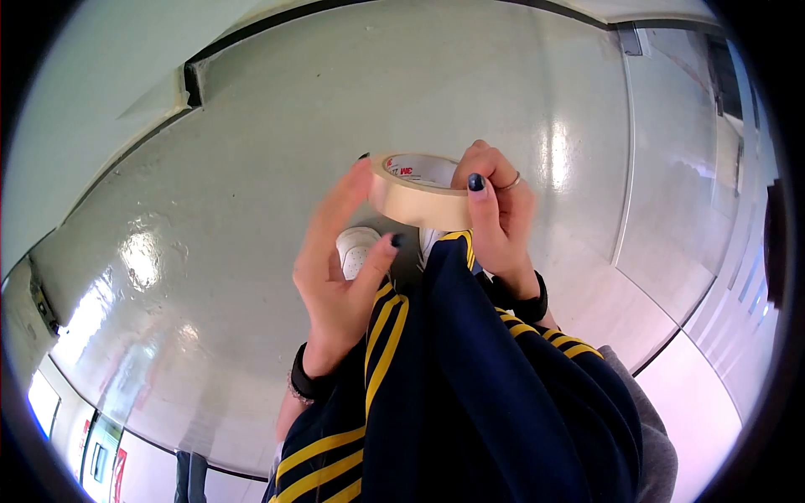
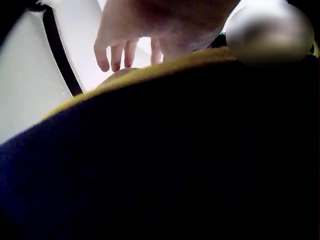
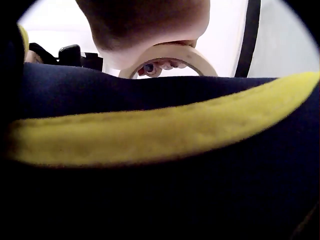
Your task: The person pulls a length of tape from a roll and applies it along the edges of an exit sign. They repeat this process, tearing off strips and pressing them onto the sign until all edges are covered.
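Observation:
A cream roll of masking tape (image 1: 423,207) with 3M printing inside its core is held up in front of the body. My right hand (image 1: 503,218) grips its right side, thumb on the outer face and curled fingers inside the ring. On the other side, my left hand (image 1: 331,260) has its fingers extended, fingertips at the roll's left edge, with the thumb spread below and apart from it. The left wrist view shows the left hand (image 2: 165,22) with fingers hanging down. In the right wrist view the tape ring (image 3: 200,61) shows beneath the right hand (image 3: 150,25), partly hidden by dark cloth.
Navy sleeves with yellow stripes (image 1: 390,335) cover much of the lower view. White shoes (image 1: 356,243) stand on the glossy grey floor (image 1: 277,126) below the hands. A wall with a dark base strip (image 1: 193,84) runs along the far left, and glass panels (image 1: 679,168) stand at right.

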### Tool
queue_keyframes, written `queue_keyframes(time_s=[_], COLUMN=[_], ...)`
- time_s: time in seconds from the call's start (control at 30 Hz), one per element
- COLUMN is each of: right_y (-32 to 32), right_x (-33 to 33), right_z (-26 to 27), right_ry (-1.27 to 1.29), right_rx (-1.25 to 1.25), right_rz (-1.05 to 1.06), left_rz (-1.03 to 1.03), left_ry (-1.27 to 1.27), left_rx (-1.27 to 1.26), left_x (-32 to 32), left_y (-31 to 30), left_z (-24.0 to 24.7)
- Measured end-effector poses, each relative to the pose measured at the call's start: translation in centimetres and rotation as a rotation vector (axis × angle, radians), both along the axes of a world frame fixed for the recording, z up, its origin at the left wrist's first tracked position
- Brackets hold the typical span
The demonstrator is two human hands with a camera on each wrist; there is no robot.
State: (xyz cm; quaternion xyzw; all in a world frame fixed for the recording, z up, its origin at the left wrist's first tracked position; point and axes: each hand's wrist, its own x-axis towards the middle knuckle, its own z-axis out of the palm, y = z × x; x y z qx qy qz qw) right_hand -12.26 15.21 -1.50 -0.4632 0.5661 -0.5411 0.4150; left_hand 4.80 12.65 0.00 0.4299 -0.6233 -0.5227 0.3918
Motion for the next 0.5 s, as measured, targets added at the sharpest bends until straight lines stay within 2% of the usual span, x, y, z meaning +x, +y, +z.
queue_keyframes(time_s=[0.07, 0.2, 0.3, 0.5], right_y=[-0.20, -0.53, -0.66, -0.86], right_x=[0.00, 0.14, -0.18, 0.04], right_z=[-0.18, -0.34, -0.41, -0.14], right_ry=[0.050, 0.159, 0.241, 0.283], right_rx=[-0.044, -0.109, -0.144, -0.198], right_rz=[0.027, 0.102, 0.160, 0.184], left_rz=[0.128, 0.147, 0.205, 0.249], left_ry=[0.068, 0.060, 0.136, 0.148], left_rx=[0.107, 0.126, 0.231, 0.244], left_x=[0.02, -0.01, -0.11, 0.16], left_y=[0.08, -0.01, -0.07, -0.25], left_z=[-0.20, -0.05, 0.14, -0.24])
